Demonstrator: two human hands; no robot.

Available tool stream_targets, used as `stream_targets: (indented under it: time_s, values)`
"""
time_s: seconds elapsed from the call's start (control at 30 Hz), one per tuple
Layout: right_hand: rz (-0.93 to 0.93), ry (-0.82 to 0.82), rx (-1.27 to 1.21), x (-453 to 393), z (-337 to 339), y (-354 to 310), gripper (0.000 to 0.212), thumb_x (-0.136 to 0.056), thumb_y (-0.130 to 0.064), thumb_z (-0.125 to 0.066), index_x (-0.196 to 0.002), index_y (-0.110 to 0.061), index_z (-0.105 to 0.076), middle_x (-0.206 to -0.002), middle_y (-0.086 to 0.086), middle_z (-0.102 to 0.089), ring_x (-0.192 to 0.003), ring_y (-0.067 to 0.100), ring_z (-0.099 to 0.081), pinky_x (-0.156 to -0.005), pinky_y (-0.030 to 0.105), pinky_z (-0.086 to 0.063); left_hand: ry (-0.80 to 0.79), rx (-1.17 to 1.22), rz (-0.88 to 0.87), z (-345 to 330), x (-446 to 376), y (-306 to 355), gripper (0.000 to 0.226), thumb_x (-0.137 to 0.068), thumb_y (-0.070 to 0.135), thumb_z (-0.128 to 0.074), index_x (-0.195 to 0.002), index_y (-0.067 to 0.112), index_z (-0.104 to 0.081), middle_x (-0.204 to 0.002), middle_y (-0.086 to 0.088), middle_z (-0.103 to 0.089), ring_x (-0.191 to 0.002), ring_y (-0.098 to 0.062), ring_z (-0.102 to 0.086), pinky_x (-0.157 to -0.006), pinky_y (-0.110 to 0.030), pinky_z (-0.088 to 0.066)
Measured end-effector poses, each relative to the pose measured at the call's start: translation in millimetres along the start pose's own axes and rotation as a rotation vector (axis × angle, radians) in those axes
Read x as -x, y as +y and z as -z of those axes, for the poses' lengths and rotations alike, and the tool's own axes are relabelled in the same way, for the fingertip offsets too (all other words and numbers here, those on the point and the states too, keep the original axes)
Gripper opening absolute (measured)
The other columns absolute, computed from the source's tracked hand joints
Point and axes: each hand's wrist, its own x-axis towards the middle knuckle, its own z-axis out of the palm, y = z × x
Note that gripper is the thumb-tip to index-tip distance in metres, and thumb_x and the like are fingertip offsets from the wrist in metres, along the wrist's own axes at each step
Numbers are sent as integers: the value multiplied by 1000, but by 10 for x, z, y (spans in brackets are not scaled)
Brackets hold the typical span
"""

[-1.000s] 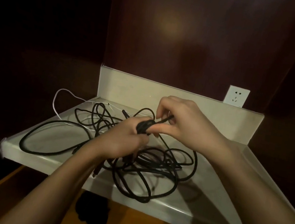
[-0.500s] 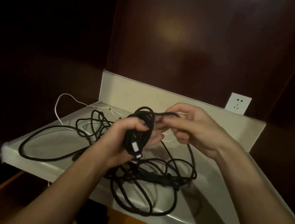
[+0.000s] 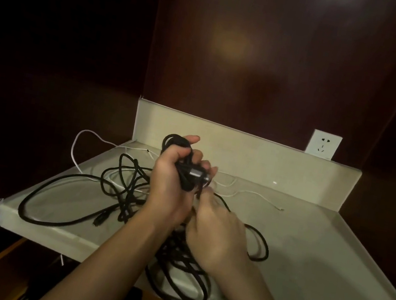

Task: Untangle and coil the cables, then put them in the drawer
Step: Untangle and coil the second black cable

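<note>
Your right hand (image 3: 216, 235) has dropped from beside the coil (image 3: 184, 163) to below it, pinching the black cable (image 3: 131, 191); your left hand (image 3: 172, 185) grips the small coil above the shelf (image 3: 306, 248). Most black cable lies tangled there with the white cable (image 3: 79, 139), so I judge you're early on; no drawer shows.

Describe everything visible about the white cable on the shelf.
The white cable is thin, much thinner than the black cables, and looks plastic-coated. It lies loose and uncoiled on the pale shelf, arching past the shelf's left edge, running along the back and under the black tangle. One small end rests at the right. Neither hand touches it.
</note>
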Motion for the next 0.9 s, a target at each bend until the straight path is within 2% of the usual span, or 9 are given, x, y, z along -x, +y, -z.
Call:
stream_targets:
  time_s: [0.17, 0.3, 0.33, 0.4, 0.47, 0.6, 0.7, 0.8, 0.9]
  values:
    - [17, -40, -295, 223, -113, 70, 8, -95, -29, -50, -100, -22, -52, -82, -1, -66, -80, 25, -63, -70, 44, -52, 89, -187, -318, 107, -13, -27, 24, -82, 6, -52, -101, 18, -60, -69, 0, -48, -61, -10, -46, -56, -21, -43]
    - [-412, -253, -1174, 288, -7, 121, 10, -94, -10, -63, -103, -11, -67, -62, -3, -64, -49, 9, -50, -49, 22, -44, 101, -466, -530, 194, -15, -38, 16, -89, 16, -55, -102, 25, -57, -68, 8, -50, -63, -7, -47, -61, -22, -42]
    - [-457, -267, -1246, 291, 16, 141, 13, -93, -11, -64, -106, -10, -67, -63, -1, -64, -48, 8, -48, -47, 20, -41, 105, -524, -546, 216, -18, -47, 14, -94, 15, -55, -103, 25, -56, -69, 9, -50, -62, -6, -47, -61, -21, -42]
    - [-385, -283, -1049, 279, 2, 197, 12, -95, -20, -63, -105, -17, -67, -69, -3, -68, -53, 6, -55, -51, 21, -44, 107, -661, -549, 257, -19, -76, 12, -100, 14, -54, -104, 26, -55, -74, 6, -50, -64, -5, -48, -62, -20, -43]
    - [-184, -271, -611, 262, -28, 220, 7, -95, -29, -61, -97, -25, -66, -79, -5, -70, -69, 5, -64, -65, 30, -54, 70, -792, -553, 278, -5, -113, 10, -101, 16, -55, -101, 26, -56, -75, 11, -52, -66, -4, -48, -63, -19, -43]
    - [68, -164, -54, 167, -3, 272, 8, -95, -30, -57, -100, -27, -62, -102, -8, -62, -96, 13, -60, -79, 33, -50, -38, -979, -588, 271, -21, -93, 2, -100, 15, -56, -99, 15, -57, -69, 9, -52, -56, -2, -48, -54, -13, -40]
    - [226, -91, -150, 151, 60, 272, 7, -91, -21, -62, -98, -24, -64, -99, -8, -59, -91, 16, -59, -78, 38, -50, -168, -1249, -552, 346, -93, -31, 12, -98, 31, -61, -98, 19, -61, -63, 11, -54, -53, -5, -51, -55, -15, -38]
    - [347, -41, -240, 152, 133, 303, 10, -87, -13, -69, -92, -19, -62, -94, -6, -57, -84, 13, -57, -71, 37, -49, -295, -1581, -551, 417, -132, 15, 27, -93, 53, -58, -101, 28, -66, -77, 11, -66, -72, -4, -61, -69, -22, -46]
    - [396, 66, -246, 134, 265, 384, 35, -80, -18, -78, -85, -27, -44, -91, -11, -49, -77, 6, -52, -65, 36, -50, -419, -1620, -401, 359, -51, 62, 48, -89, 70, -44, -96, 30, -68, -81, 8, -70, -79, -8, -64, -76, -31, -51]
